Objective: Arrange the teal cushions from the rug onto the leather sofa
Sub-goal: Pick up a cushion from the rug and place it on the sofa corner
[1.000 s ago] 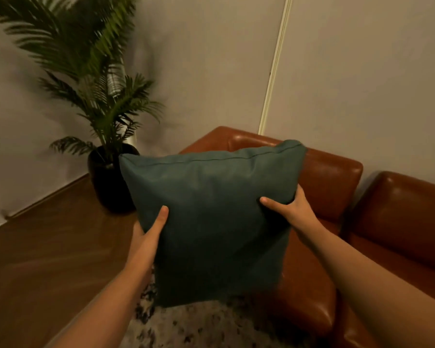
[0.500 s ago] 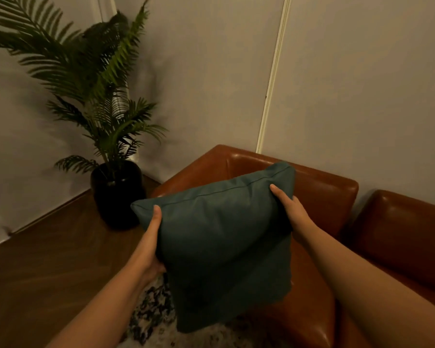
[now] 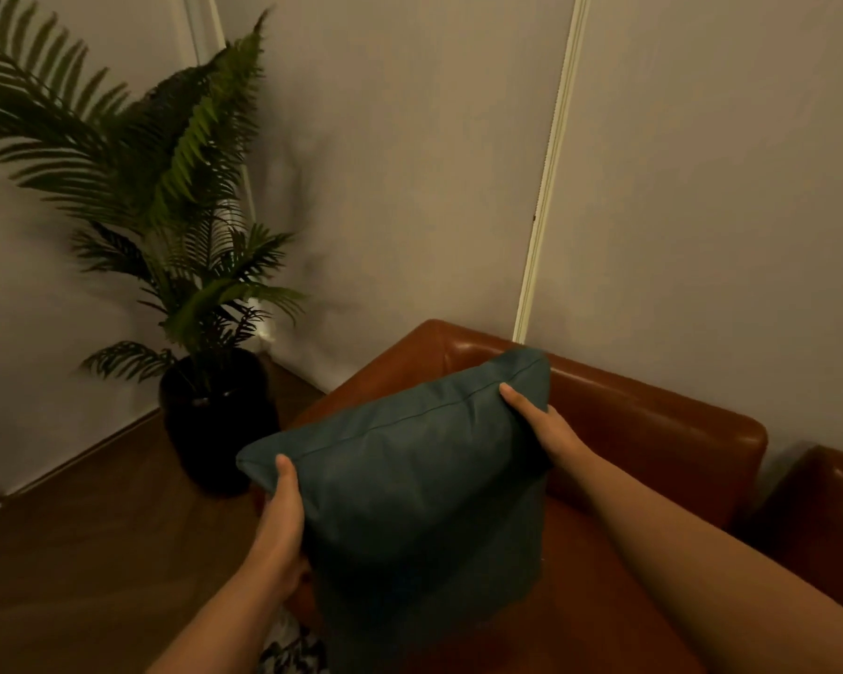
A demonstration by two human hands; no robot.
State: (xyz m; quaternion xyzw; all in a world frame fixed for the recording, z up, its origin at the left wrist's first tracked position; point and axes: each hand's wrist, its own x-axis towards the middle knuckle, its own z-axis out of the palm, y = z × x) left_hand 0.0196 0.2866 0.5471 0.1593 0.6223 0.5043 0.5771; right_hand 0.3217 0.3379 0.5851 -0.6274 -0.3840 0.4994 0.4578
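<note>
A teal cushion (image 3: 419, 488) is held upright over the left end of the brown leather sofa (image 3: 653, 430). My left hand (image 3: 283, 522) grips its left edge with the thumb on the front face. My right hand (image 3: 546, 430) grips its upper right corner, close to the sofa's backrest. The cushion's lower edge is down at the seat near the armrest; whether it rests there I cannot tell. It hides most of that seat corner. A sliver of patterned rug (image 3: 293, 649) shows at the bottom, with no other cushions in sight.
A tall palm in a black pot (image 3: 215, 420) stands on the wooden floor (image 3: 79, 552) just left of the sofa's armrest. Pale walls (image 3: 410, 163) rise close behind the sofa. A second sofa section (image 3: 823, 518) continues to the right.
Both hands have carried the cushion forward and down from in front of my chest to the sofa's left corner. My grips have shifted up toward its top edge.
</note>
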